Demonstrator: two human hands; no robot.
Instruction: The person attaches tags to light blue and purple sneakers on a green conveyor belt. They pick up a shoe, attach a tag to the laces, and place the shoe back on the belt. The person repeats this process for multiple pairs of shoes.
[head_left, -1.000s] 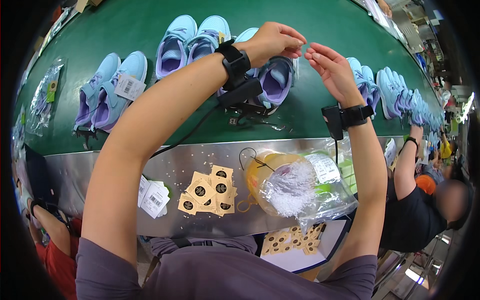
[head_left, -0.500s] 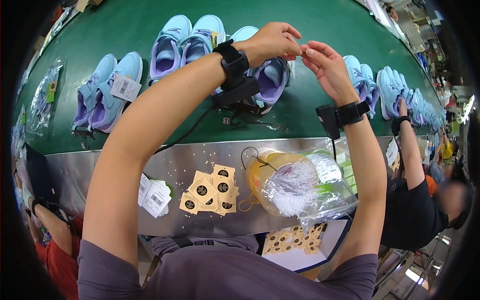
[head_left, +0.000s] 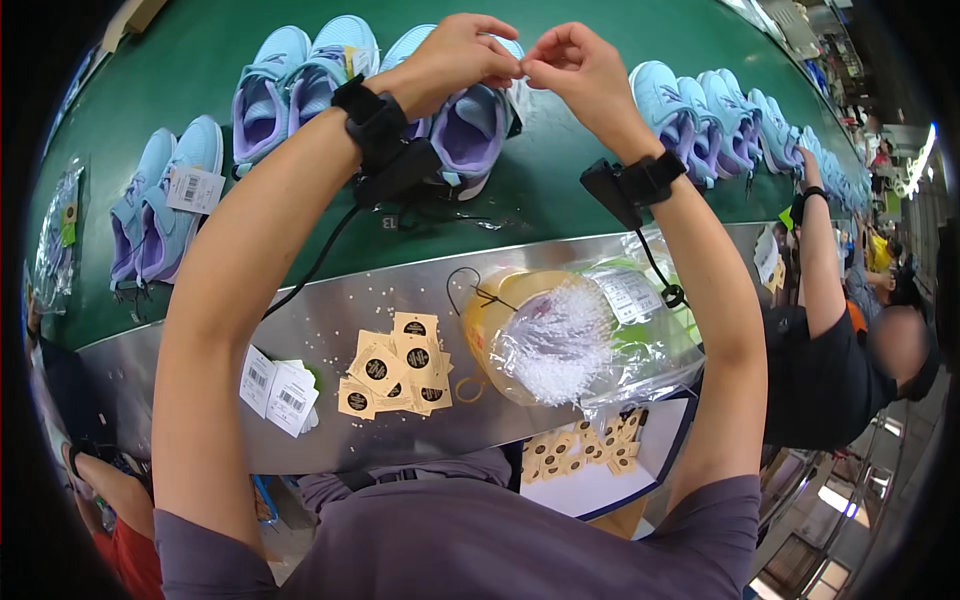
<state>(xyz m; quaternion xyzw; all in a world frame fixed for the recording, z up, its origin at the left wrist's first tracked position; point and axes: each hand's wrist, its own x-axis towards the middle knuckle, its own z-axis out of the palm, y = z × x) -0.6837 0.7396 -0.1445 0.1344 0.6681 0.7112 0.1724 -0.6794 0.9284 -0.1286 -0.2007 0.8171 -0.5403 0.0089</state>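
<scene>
Fingertip to fingertip, my left hand point(head_left: 462, 58) and my right hand point(head_left: 588, 82) meet above a pair of light-blue shoes with lilac linings. Both hands are closed in a pinch; what lies between the fingertips is too small to make out. Just below them the nearer shoe point(head_left: 470, 135) of that pair shows its opening, the other being partly hidden behind my left hand and wrist. A pale tag point(head_left: 519, 98) sticks out by the shoe's right side, under the fingertips. Another blue pair point(head_left: 262, 105) stands just to the left.
Further left, shoes point(head_left: 160, 215) carry a white barcode tag point(head_left: 194, 190). On the metal ledge point(head_left: 330, 440) lie white tags point(head_left: 285, 393), brown cards point(head_left: 385, 368) and a plastic bag of white fasteners point(head_left: 555, 345). An open box point(head_left: 650, 470) holds more cards. To the right, a co-worker's arm point(head_left: 822, 240) reaches toward shoes.
The whole view has shifted, with shoes and ledge now further left and higher. My right hand's fingers have curled in more, and both hands remain close together.
</scene>
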